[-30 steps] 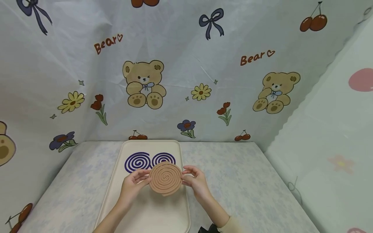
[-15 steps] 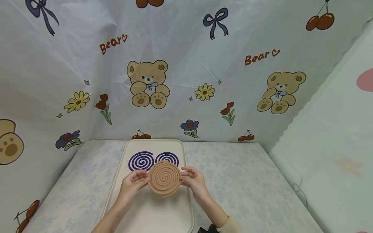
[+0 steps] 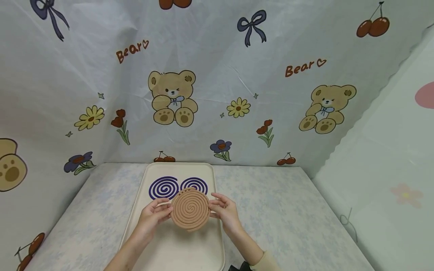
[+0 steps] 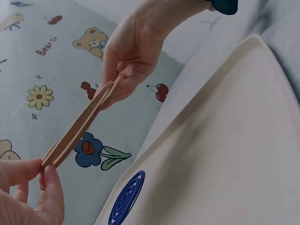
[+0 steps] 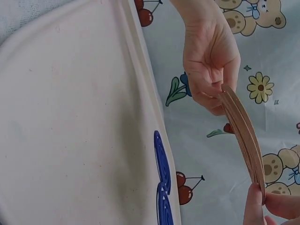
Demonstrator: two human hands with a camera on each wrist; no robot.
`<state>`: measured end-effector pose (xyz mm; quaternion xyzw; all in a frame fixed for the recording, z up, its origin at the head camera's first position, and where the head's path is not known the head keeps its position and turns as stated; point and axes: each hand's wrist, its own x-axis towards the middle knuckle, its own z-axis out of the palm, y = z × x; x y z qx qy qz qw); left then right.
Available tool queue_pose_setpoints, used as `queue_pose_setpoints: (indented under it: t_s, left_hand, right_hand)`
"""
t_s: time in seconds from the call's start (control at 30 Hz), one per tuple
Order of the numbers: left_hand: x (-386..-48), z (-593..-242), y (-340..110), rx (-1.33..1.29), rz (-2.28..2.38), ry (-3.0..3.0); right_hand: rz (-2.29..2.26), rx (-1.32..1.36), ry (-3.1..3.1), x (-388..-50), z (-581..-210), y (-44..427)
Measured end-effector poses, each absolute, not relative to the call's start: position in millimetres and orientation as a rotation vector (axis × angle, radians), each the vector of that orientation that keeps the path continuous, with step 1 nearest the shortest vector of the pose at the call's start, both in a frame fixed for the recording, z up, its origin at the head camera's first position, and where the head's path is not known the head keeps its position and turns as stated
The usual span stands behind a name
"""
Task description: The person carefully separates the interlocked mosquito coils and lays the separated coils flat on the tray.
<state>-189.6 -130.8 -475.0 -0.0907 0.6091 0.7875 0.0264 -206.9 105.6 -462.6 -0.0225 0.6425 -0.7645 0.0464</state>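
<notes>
A tan mosquito coil [image 3: 190,209], a tightly wound flat spiral, is held above the tray with its face tilted toward the head camera. My left hand [image 3: 150,217] pinches its left edge between thumb and fingers. On the opposite edge, my right hand [image 3: 226,213] pinches it the same way. Both wrist views show the coil [image 4: 77,126] edge-on, with a groove between what look like two layers. Behind it, two blue spiral coils [image 5: 162,161] lie side by side at the tray's far end; the tan coil partly covers the right one in the head view.
The cream tray [image 3: 176,252] with a raised rim lies lengthwise on a pale mottled tabletop [image 3: 288,226]. Its far end is close to the bear-print cloth [image 3: 210,75] hanging behind. A thin cord loop [image 3: 347,220] hangs at the right side cloth.
The head view has shifted slightly. Both hands have brought the coil a little left over the tray and tilted it slightly more toward the head camera. Both keep their pinch.
</notes>
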Motion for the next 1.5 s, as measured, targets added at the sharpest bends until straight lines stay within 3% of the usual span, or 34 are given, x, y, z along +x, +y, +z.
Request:
queue_pose_setpoints:
  t_s: [1.0,1.5]
  left_hand:
    - [-192,-475,-136,-0.191,2.586,1.733]
    - [-189,-478,-167,-0.248,2.581,1.746]
  right_hand:
    - [-2.384,-0.010,1.782,-208,-465,101]
    - [-2.426,0.077,1.793,-212,-472,109]
